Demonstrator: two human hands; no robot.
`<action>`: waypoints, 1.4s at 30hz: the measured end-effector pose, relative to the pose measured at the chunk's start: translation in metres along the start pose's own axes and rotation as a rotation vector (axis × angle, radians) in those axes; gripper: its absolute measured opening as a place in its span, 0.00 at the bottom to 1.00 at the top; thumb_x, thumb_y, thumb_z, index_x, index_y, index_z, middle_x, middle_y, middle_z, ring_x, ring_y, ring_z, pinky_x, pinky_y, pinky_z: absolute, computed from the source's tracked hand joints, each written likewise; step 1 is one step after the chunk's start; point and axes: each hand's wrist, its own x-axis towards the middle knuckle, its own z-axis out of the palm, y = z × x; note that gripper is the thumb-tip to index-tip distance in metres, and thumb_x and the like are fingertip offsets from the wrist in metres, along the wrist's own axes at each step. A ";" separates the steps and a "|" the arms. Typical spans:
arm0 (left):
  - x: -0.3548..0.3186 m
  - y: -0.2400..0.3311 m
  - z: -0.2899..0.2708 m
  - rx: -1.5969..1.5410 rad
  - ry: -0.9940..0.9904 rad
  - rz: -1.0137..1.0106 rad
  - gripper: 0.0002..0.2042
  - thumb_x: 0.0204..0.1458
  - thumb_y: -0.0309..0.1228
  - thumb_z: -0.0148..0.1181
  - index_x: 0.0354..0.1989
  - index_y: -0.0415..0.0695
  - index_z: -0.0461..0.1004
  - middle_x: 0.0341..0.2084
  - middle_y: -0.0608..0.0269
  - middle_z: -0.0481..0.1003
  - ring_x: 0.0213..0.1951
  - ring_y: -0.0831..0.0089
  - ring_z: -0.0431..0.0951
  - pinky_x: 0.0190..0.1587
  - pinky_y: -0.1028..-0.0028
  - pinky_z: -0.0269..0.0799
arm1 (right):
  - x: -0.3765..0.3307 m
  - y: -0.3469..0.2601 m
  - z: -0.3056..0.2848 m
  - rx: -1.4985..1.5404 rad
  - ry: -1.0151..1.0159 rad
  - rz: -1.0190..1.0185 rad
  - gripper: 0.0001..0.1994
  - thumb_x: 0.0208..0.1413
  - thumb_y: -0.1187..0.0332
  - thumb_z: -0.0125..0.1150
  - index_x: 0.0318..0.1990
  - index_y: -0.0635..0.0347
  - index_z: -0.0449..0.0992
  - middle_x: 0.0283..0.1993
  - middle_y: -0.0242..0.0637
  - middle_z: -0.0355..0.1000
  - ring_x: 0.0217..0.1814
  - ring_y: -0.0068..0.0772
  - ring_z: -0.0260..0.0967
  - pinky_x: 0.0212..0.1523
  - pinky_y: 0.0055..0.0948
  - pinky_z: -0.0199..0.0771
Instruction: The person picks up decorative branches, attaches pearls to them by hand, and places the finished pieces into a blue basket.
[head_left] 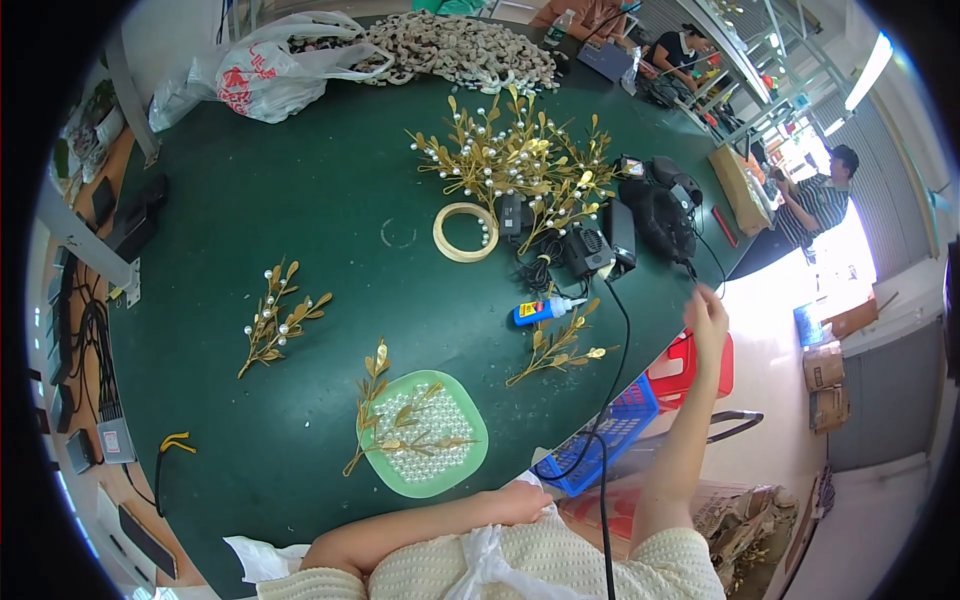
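My right hand [707, 314] is raised beyond the table's right edge, just below a black pouch-like bag [664, 222] and its thin cord. Its fingers look curled together; whatever they hold, if anything, is too small to make out. Across my front lies my left forearm, with my left hand [524, 502] at the near table edge beside some white material; its fingers are hidden. Close by, a green dish [424, 486] holds many white pearl beads, and a gold leaf sprig [372, 385] lies partly across it. Another gold sprig [552, 352] rests beside a blue glue bottle [536, 311].
Gold sprigs with pearls [500, 150] are heaped behind a roll of tape [441, 236] and black adapters [588, 250]. One pearled sprig [268, 325] lies left. A plastic bag [270, 70] sits far back. Below the right edge are a blue basket [625, 420] and a hanging black cable [604, 500].
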 end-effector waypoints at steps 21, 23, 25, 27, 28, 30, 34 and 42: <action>0.003 0.005 -0.009 -0.143 -0.014 0.016 0.10 0.48 0.34 0.49 0.31 0.41 0.71 0.27 0.50 0.74 0.33 0.53 0.75 0.32 0.57 0.68 | 0.033 -0.222 0.207 -0.132 -0.342 -0.672 0.16 0.50 0.56 0.57 0.31 0.60 0.78 0.22 0.36 0.73 0.24 0.27 0.70 0.28 0.26 0.68; 0.003 0.005 -0.010 -0.133 -0.025 0.017 0.10 0.47 0.35 0.49 0.31 0.41 0.71 0.27 0.50 0.74 0.33 0.53 0.75 0.33 0.57 0.68 | 0.028 -0.216 0.206 -0.392 -0.412 -0.694 0.19 0.49 0.51 0.57 0.31 0.59 0.79 0.23 0.37 0.74 0.28 0.31 0.72 0.31 0.27 0.69; 0.003 0.006 -0.010 -0.129 -0.033 0.010 0.11 0.47 0.35 0.49 0.30 0.40 0.71 0.27 0.50 0.74 0.33 0.53 0.75 0.33 0.58 0.68 | 0.026 -0.208 0.214 -0.378 -0.561 -0.632 0.18 0.49 0.54 0.60 0.32 0.63 0.77 0.20 0.34 0.72 0.22 0.24 0.70 0.26 0.23 0.68; 0.003 0.007 -0.011 -0.114 -0.041 0.015 0.11 0.47 0.35 0.49 0.30 0.40 0.71 0.27 0.50 0.74 0.33 0.52 0.75 0.33 0.58 0.68 | 0.023 -0.207 0.218 -0.253 -0.646 -0.568 0.16 0.51 0.57 0.60 0.31 0.65 0.77 0.19 0.31 0.70 0.18 0.18 0.68 0.20 0.20 0.67; 0.004 0.006 -0.009 -0.113 -0.039 0.014 0.11 0.47 0.35 0.49 0.30 0.40 0.71 0.27 0.50 0.74 0.33 0.52 0.75 0.33 0.58 0.68 | 0.025 -0.205 0.220 -0.228 -0.617 -0.585 0.15 0.51 0.58 0.59 0.30 0.65 0.76 0.18 0.31 0.69 0.17 0.18 0.67 0.20 0.20 0.66; 0.007 0.003 -0.004 -0.102 -0.027 0.045 0.11 0.47 0.35 0.49 0.30 0.40 0.72 0.28 0.50 0.74 0.33 0.53 0.75 0.33 0.58 0.68 | 0.024 -0.210 0.221 -0.177 -0.555 -0.627 0.14 0.52 0.60 0.59 0.27 0.64 0.76 0.17 0.29 0.69 0.17 0.16 0.65 0.19 0.19 0.65; 0.005 0.006 -0.009 -0.116 -0.042 0.024 0.11 0.47 0.35 0.49 0.31 0.41 0.72 0.28 0.50 0.74 0.34 0.53 0.75 0.34 0.58 0.68 | 0.006 -0.249 0.211 0.020 -0.542 -0.615 0.13 0.54 0.62 0.58 0.28 0.64 0.75 0.18 0.28 0.69 0.18 0.13 0.64 0.20 0.15 0.64; 0.008 0.003 -0.003 -0.126 -0.043 0.005 0.11 0.47 0.35 0.49 0.32 0.42 0.73 0.29 0.50 0.75 0.35 0.54 0.76 0.35 0.59 0.69 | -0.043 -0.291 0.195 0.284 -0.618 -0.769 0.09 0.52 0.67 0.57 0.30 0.67 0.76 0.19 0.32 0.71 0.20 0.18 0.69 0.20 0.17 0.65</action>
